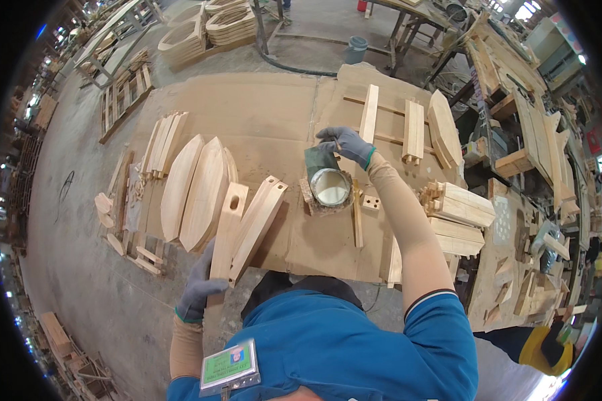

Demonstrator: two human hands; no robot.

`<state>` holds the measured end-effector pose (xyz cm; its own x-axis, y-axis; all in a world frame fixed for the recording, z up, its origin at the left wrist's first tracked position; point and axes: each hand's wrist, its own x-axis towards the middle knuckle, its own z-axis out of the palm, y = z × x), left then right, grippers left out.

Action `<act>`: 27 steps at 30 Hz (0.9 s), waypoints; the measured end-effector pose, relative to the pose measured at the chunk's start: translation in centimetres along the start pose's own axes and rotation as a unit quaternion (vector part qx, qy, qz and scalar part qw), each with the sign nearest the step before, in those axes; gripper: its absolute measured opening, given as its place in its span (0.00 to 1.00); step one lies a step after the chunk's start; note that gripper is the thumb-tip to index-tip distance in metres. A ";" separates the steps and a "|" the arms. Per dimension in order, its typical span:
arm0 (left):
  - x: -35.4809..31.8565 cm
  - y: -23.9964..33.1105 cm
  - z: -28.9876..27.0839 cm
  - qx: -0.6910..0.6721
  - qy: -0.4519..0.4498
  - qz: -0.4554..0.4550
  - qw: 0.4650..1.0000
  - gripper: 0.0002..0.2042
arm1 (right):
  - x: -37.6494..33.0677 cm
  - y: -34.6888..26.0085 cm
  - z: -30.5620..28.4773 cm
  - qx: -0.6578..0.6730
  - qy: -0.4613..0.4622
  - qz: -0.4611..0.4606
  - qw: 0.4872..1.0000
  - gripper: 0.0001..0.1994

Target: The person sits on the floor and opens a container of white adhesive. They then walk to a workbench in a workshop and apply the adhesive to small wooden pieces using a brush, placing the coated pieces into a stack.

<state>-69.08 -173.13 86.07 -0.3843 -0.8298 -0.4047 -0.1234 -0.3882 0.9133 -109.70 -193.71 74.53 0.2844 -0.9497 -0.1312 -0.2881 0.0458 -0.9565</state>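
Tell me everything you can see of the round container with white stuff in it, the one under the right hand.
The round open-topped container holds a smooth white liquid, likely glue. Its outer wall looks crusted and brownish, its rim pale. It stands upright on the brown cardboard sheet covering the work surface, beside a thin wooden strip and a small wooden block with two holes. The grey-gloved right hand holds a dark green piece at its far rim; whether that piece dips into the liquid is unclear.

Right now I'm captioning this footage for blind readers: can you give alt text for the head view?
A person's gloved right hand dips a dark green cloth at a crusted pot of white glue, while the gloved left hand holds slotted wooden pieces. Both rest on a cardboard-covered surface scattered with shaped wooden boards.
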 end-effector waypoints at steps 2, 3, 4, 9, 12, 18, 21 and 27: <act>-1.1 -1.4 0.5 -0.020 0.033 -0.016 0.999 0.49 | 0.6 0.4 -1.0 0.032 -0.064 0.006 0.997 0.11; -1.7 -1.7 1.1 -0.019 0.060 -0.023 0.998 0.46 | 0.9 0.2 -0.8 0.070 -0.067 -0.016 0.995 0.09; -2.0 -1.9 1.4 -0.018 0.086 -0.029 0.996 0.44 | 1.0 -0.1 -0.7 0.095 -0.079 -0.020 0.992 0.09; -1.5 -2.0 2.1 -0.013 0.075 -0.048 0.996 0.45 | 0.5 -0.8 -0.9 -0.010 -0.039 -0.018 0.999 0.08; -0.4 -1.6 2.2 -0.006 0.044 -0.033 0.998 0.46 | -1.2 -2.2 -0.2 -0.055 0.118 -0.102 0.986 0.09; 1.1 -1.6 1.1 0.009 -0.020 -0.044 0.999 0.51 | -13.9 -8.9 0.7 0.211 0.265 -0.065 0.939 0.11; 2.3 -2.5 1.2 0.005 -0.057 -0.048 0.997 0.51 | -18.4 -7.8 3.2 0.233 0.299 -0.020 0.925 0.08; 3.6 -2.4 1.3 -0.008 -0.093 -0.042 0.995 0.49 | -19.4 -3.8 7.0 0.229 0.365 -0.029 0.902 0.03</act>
<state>-71.41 -174.69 82.51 -0.5356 -0.7064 -0.4628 -0.1485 -0.4607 0.8750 -107.70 -173.25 78.92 -0.4392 -0.8979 -0.0318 0.1636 -0.0452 -0.9855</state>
